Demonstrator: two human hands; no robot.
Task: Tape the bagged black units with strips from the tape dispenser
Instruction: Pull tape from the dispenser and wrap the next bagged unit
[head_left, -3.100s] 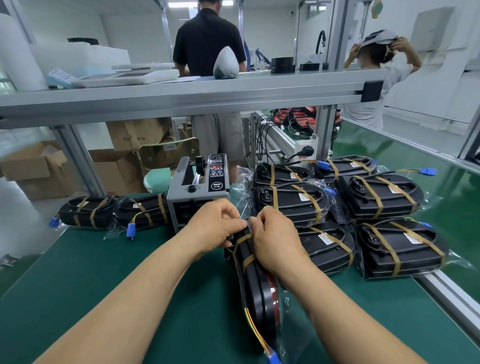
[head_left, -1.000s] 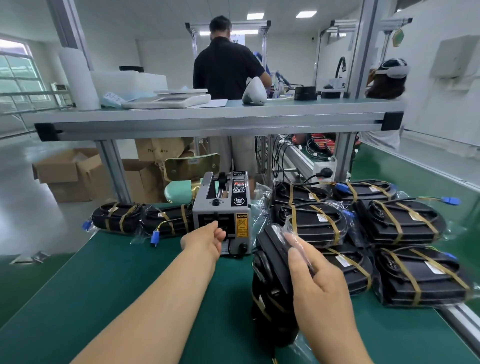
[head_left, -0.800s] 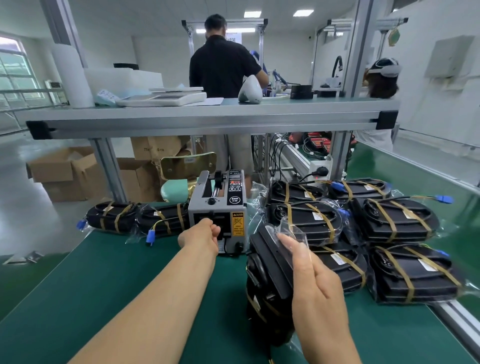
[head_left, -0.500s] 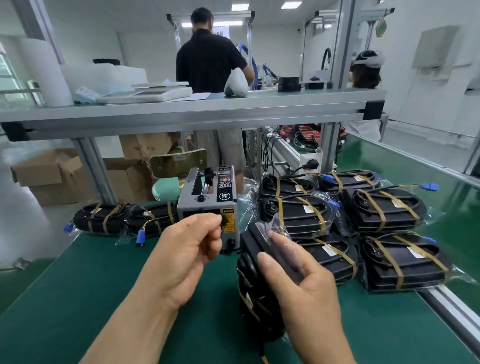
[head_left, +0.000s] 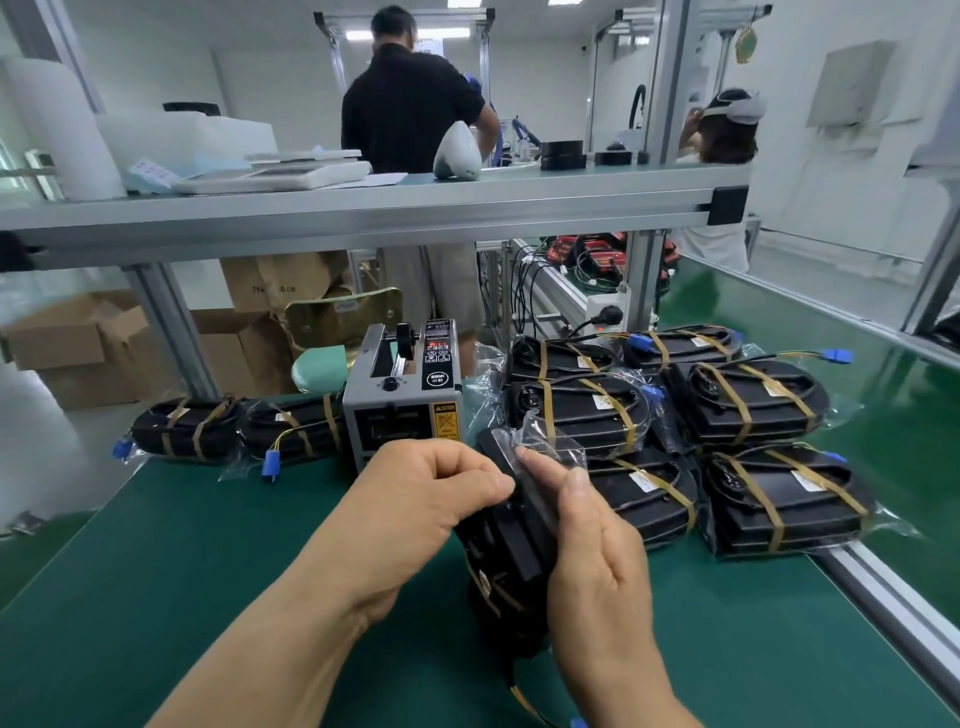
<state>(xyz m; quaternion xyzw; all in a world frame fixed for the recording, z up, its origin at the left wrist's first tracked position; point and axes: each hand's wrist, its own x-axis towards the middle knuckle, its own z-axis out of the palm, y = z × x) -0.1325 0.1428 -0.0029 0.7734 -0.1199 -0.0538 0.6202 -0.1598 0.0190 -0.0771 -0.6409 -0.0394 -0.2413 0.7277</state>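
Bagged black plastic unit (head_left: 514, 545) — on edge; right hand (head_left: 597, 561) presses its clear flap (head_left: 545, 441) flat, fingers straight. Left hand (head_left: 426, 504) curled, contents indiscernible — advisable: strip across flap, smoothed taut.

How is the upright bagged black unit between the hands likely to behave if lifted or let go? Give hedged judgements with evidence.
Probably slippery: its clear bag looks glossy and bunches loosely above the black unit. Probably stiff: it keeps blocky edges against the right hand. Might tip if released, since it stands on end on the green mat.
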